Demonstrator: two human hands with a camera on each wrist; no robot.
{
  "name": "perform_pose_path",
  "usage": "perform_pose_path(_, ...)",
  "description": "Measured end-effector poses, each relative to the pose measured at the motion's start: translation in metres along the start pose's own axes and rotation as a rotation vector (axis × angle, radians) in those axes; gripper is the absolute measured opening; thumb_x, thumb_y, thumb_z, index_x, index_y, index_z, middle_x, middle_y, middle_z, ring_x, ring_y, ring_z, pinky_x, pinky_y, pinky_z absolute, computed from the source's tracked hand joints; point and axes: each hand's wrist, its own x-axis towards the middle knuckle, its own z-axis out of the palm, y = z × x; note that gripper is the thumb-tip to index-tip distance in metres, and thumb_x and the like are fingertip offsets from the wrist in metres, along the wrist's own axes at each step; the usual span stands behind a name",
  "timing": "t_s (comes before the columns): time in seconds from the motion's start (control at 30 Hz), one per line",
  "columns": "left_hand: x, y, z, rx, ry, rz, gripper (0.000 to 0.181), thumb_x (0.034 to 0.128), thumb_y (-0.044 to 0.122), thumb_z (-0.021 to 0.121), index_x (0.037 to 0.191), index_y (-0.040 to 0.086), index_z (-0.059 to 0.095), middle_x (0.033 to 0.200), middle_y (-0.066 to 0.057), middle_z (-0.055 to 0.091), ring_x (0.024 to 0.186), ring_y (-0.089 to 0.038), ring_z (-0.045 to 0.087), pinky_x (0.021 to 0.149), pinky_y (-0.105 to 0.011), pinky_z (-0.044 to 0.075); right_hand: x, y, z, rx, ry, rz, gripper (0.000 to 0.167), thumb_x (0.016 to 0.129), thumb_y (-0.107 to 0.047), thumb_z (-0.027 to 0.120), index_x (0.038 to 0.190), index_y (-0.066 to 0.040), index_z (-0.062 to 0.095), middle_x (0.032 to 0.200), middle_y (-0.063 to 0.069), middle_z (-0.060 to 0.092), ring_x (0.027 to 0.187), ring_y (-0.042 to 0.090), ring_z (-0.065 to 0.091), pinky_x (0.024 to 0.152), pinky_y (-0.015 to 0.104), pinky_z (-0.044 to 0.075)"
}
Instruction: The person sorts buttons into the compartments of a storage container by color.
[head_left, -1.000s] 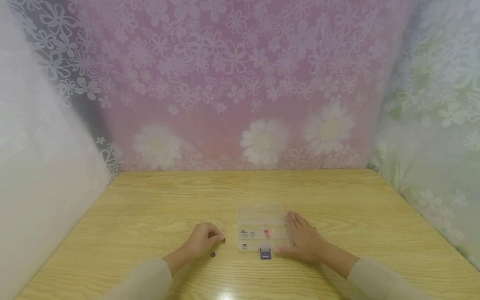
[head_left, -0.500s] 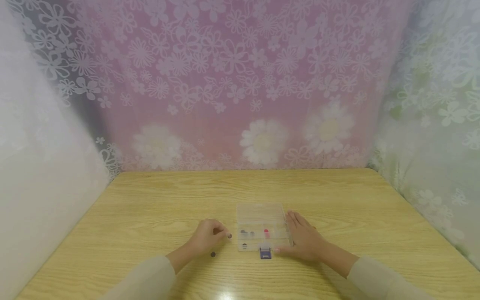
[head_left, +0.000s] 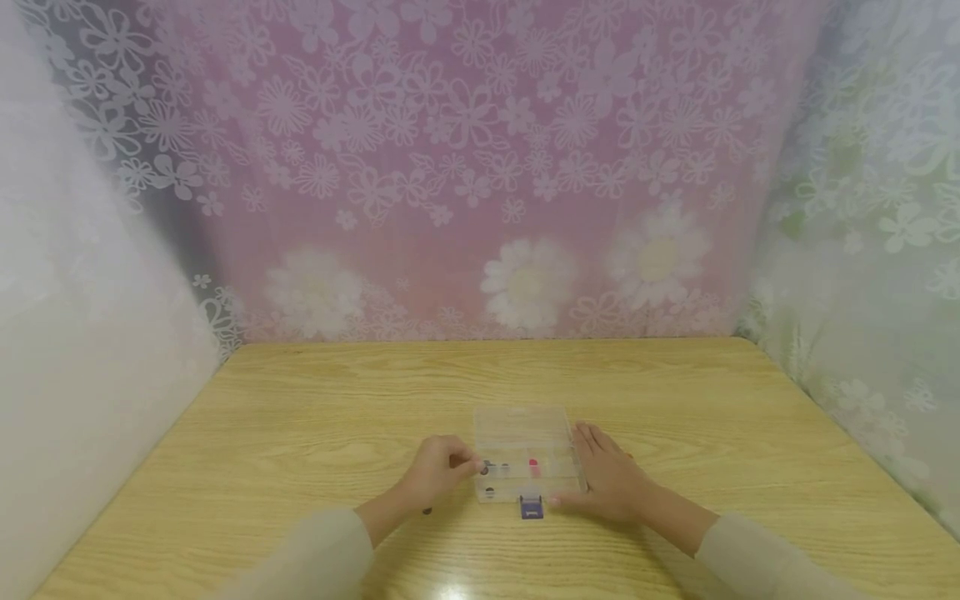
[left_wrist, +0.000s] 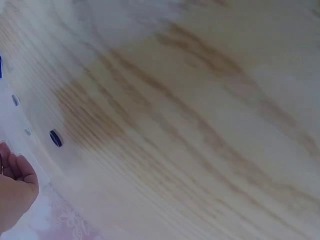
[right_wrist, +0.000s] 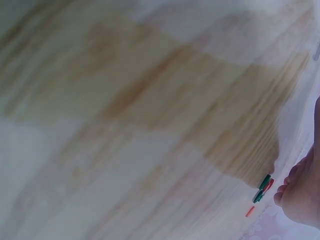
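Observation:
A clear compartment box (head_left: 519, 433) with a blue latch (head_left: 531, 507) lies on the table, dark pieces and a red piece (head_left: 533, 463) inside. At its left edge, the left hand (head_left: 435, 477) pinches a small dark disc (head_left: 484, 471) over a compartment. Another dark disc (head_left: 427, 511) lies below the left wrist, partly covered; the left wrist view shows a dark disc (left_wrist: 55, 138) near the left hand (left_wrist: 16, 192). Along the box's right side rests the right hand (head_left: 615, 482), fingers extended, thumb by the front corner.
The wooden table (head_left: 337, 400) reaches back to a pink flowered curtain (head_left: 465, 208). In the right wrist view, green pieces (right_wrist: 261, 189), a red piece (right_wrist: 268, 185) and an orange piece (right_wrist: 250, 211) lie near the right hand (right_wrist: 302, 195).
The left hand has carried its pinched disc rightward and slightly away, from the bare table to the box's left edge. The right hand and the box have stayed in place.

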Motion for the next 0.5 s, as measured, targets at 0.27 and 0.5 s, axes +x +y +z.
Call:
perform_pose_path(0.27,0.003,0.004,0.007,-0.042,-0.015,0.022,0.009,0.0842,0.007,0.065,0.081,0.001,0.071,0.081,-0.007,0.066,0.076,-0.008,0.055,0.067,-0.017,0.047,0.000,0.000,0.001,0.006,0.003,0.003,0.110,0.077,-0.068,0.056,0.142,0.012,0.019,0.148,0.032,0.021,0.137,0.047,0.020,0.108,0.058,0.026)
perform_pose_path(0.5,0.004,0.005,0.015,-0.041,-0.014,0.026,0.008,0.0825,0.007,0.066,0.078,0.003,0.071,0.075,-0.003,0.062,0.069,-0.004,0.049,0.063,-0.016,0.045,0.001,0.002,0.003,-0.014,0.023,-0.009,0.110,0.076,-0.068,0.057,0.141,0.013,0.020,0.147,0.033,0.023,0.136,0.047,0.023,0.107,0.058,0.027)
